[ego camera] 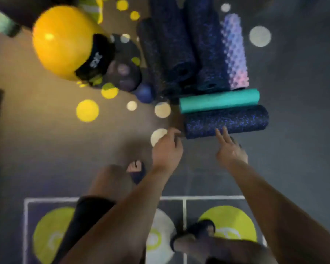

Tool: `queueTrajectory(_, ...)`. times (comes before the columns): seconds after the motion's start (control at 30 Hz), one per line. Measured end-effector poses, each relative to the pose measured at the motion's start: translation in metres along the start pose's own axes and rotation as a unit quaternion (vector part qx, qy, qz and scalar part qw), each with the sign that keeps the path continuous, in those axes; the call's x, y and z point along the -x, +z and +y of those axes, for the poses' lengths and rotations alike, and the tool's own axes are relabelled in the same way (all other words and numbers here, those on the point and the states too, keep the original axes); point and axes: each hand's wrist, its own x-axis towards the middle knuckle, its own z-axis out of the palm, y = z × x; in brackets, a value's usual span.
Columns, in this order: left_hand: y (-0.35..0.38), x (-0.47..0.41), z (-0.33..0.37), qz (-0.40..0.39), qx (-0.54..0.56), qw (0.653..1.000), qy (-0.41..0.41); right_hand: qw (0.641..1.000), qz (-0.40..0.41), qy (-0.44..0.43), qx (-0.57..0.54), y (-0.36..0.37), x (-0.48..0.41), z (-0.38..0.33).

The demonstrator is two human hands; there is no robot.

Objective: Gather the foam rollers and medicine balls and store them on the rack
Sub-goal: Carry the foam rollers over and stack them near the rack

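A: How is everything placed?
B: The nearest roller [227, 121] lies crosswise just beyond the left hand [167, 149] and right hand [231, 150]. A second roller [219, 100] touches it behind. Further rollers [189, 50] lie lengthwise beyond, balls [63, 40] to their left.

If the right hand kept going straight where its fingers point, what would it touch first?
Most likely the dark blue speckled foam roller lying crosswise just ahead of the right hand. Its fingertips look at the roller's near edge, though blur hides whether they touch.
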Motion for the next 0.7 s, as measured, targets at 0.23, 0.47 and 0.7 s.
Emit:
queueTrajectory(0.23,-0.175,0.109,-0.027,0.071,0.136,0.943,-0.295,0.956,-0.064,-0.287,0.011,-0.051,0.143,-0.212)
queueTrajectory(0.47,-0.200,0.255,-0.030,0.196,0.205,0.883,-0.374,0.886,-0.124,-0.382,0.232,-0.092,0.238,-0.266)
queueTrajectory(0.7,-0.165,0.421,0.051,0.464,0.367,0.681,-0.432,0.757,-0.099,-0.545,0.346,-0.068,0.361,-0.241)
